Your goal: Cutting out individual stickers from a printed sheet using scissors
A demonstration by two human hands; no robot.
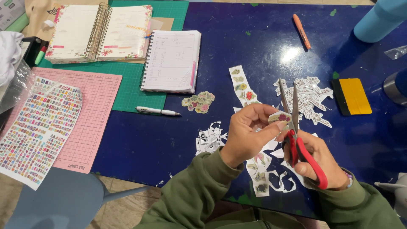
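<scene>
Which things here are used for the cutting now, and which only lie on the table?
In use:
- left hand pinching a small sticker
- right hand with red-handled scissors
- paper scraps
- sticker strip

Lying about:
- white pen
- orange marker
- yellow scraper
- open planner

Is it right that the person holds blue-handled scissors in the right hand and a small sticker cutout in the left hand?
Not quite: the scissors have red handles, not blue, as the head view shows. The rest stands: the right hand holds them, blades pointing up, and the left hand pinches a small sticker cutout.
</scene>
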